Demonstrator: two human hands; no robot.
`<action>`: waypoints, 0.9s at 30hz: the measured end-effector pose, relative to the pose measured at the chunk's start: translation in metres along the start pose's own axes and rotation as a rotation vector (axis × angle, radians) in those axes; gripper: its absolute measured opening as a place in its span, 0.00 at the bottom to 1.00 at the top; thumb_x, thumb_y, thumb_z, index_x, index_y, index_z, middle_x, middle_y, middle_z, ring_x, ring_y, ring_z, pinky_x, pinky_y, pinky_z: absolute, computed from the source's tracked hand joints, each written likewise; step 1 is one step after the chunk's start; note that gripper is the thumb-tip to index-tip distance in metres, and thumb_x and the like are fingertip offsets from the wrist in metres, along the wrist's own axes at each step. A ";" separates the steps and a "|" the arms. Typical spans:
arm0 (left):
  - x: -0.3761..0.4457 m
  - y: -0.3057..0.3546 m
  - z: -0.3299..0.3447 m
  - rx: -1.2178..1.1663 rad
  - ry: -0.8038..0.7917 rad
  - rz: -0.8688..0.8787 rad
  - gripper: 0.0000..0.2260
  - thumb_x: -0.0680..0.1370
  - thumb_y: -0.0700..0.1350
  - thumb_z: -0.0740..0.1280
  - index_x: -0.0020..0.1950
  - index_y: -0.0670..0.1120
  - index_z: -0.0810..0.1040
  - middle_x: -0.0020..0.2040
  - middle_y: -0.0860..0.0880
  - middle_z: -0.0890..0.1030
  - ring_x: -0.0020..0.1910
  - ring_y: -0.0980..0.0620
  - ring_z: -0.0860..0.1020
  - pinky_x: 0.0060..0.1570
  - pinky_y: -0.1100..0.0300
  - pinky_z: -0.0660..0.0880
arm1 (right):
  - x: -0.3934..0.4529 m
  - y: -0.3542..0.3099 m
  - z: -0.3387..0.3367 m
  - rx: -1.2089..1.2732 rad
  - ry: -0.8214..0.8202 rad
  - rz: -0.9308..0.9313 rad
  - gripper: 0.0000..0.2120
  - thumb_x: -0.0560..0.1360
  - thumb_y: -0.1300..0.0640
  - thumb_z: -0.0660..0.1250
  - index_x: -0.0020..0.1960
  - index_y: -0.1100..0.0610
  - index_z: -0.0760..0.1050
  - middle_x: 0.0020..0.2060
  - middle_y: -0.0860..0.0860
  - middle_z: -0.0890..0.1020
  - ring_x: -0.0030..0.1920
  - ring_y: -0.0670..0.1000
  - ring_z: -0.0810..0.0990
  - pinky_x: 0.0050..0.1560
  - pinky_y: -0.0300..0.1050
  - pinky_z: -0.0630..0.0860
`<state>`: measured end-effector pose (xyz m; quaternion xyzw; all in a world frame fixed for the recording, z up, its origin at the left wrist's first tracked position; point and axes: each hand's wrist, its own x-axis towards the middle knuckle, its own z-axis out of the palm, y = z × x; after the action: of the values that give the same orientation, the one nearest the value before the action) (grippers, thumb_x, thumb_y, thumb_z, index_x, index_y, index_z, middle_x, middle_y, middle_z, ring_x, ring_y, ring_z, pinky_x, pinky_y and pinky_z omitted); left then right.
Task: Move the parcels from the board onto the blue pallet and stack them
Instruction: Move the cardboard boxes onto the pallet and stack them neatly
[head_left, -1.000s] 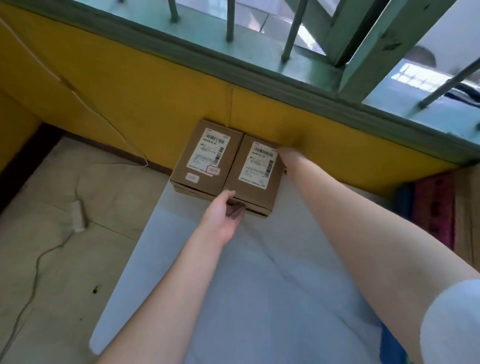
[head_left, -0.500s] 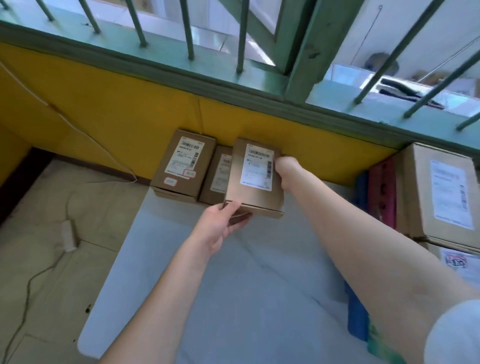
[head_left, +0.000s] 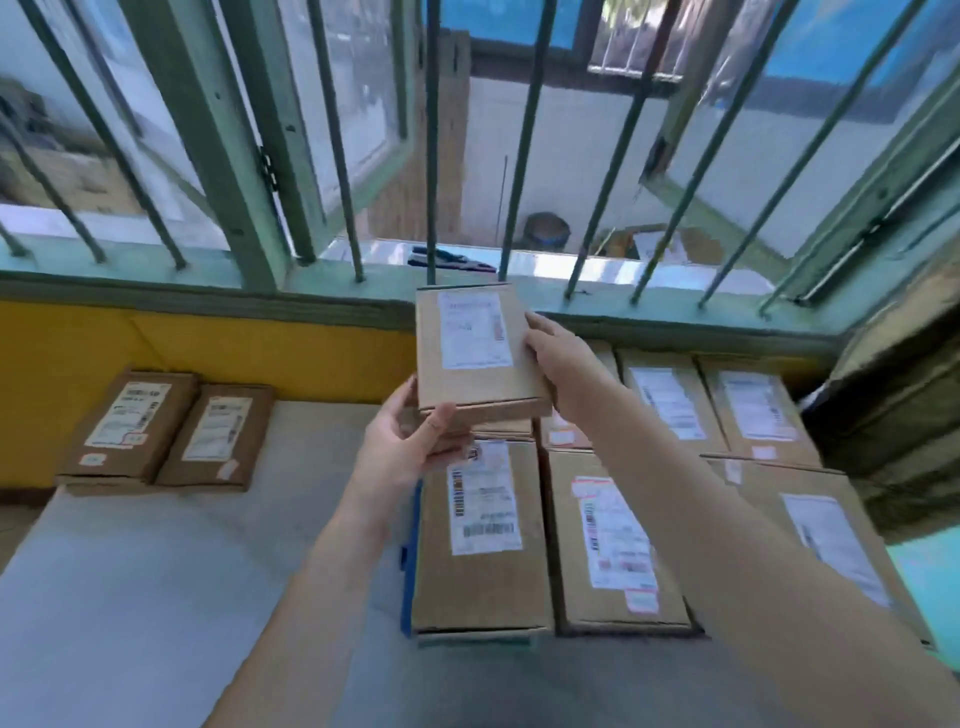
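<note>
I hold a small brown cardboard parcel (head_left: 475, 353) with a white label in the air, above the left rear of the stacked parcels. My left hand (head_left: 410, 447) grips its near lower corner and my right hand (head_left: 563, 369) grips its right side. Two more labelled parcels (head_left: 127, 426) (head_left: 215, 436) lie side by side on the pale grey board (head_left: 156, 597) at its far left, against the yellow wall. To the right, several parcels (head_left: 480, 535) are packed flat on the blue pallet (head_left: 409, 561), of which only a strip of its left edge shows.
A green barred window (head_left: 431, 156) and its sill (head_left: 156, 270) run across the back above the yellow wall (head_left: 208, 353). A dark bulky object (head_left: 904, 405) stands at the far right beside the pallet. My forearms cross the lower half of the view.
I lifted the right-hand parcel off the board and carried it up and to the right, over the pallet stack. My head turned right and up, bringing the pallet parcels into view.
</note>
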<state>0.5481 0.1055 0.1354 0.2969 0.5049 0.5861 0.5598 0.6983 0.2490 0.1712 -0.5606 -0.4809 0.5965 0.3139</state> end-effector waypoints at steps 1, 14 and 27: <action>-0.001 -0.007 0.025 0.039 0.021 0.007 0.31 0.71 0.51 0.74 0.70 0.58 0.64 0.49 0.49 0.86 0.46 0.45 0.85 0.40 0.59 0.81 | -0.003 0.009 -0.024 0.001 0.008 -0.016 0.19 0.79 0.62 0.56 0.44 0.40 0.78 0.44 0.44 0.84 0.41 0.48 0.83 0.40 0.44 0.81; 0.019 -0.043 0.138 1.106 0.085 0.244 0.14 0.75 0.47 0.70 0.60 0.48 0.79 0.43 0.59 0.75 0.48 0.53 0.77 0.41 0.65 0.69 | 0.033 0.073 -0.147 0.044 0.242 0.012 0.19 0.79 0.58 0.59 0.70 0.51 0.72 0.56 0.51 0.80 0.52 0.52 0.80 0.52 0.49 0.80; 0.037 -0.054 0.144 1.119 0.074 0.181 0.18 0.79 0.48 0.65 0.69 0.46 0.74 0.61 0.48 0.77 0.55 0.53 0.77 0.55 0.59 0.75 | 0.060 0.092 -0.132 -0.494 0.354 -0.080 0.19 0.80 0.55 0.57 0.69 0.61 0.71 0.67 0.59 0.73 0.65 0.60 0.71 0.61 0.51 0.70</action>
<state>0.6913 0.1707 0.1229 0.5696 0.7303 0.2850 0.2468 0.8314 0.3014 0.0760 -0.6960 -0.5709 0.3416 0.2703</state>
